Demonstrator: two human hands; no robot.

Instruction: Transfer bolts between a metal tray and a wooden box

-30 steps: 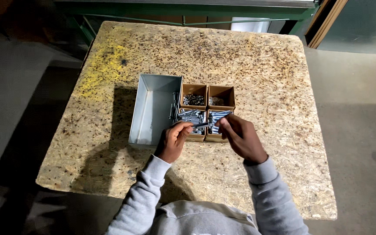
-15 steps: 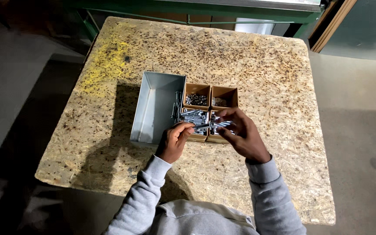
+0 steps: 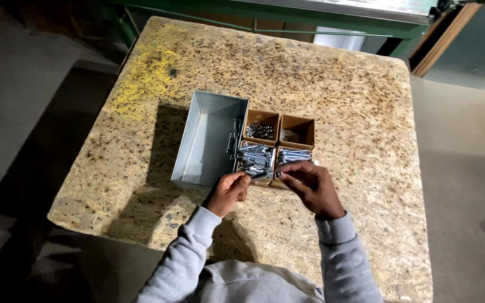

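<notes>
My left hand [image 3: 228, 192] and my right hand [image 3: 309, 188] meet over the near edge of several small brown cardboard boxes [image 3: 279, 147]. Between the fingertips of both hands is a silver bolt [image 3: 260, 175], held roughly level. The two near boxes hold silver bolts [image 3: 254, 156]; the far left box holds small dark nuts [image 3: 260, 131], and the far right one holds a few pale pieces. An open grey metal bin [image 3: 206, 140] stands just left of the boxes, with a few bolts lying along its right wall.
Everything sits on a chipboard table [image 3: 355, 101] with a yellow paint patch [image 3: 141, 84] at the far left. A green metal frame [image 3: 287, 11] runs behind the table. Dark floor lies to the left and right.
My hands have drawn back toward me from above the near boxes, bringing a bolt with them; the camera view has shifted slightly.
</notes>
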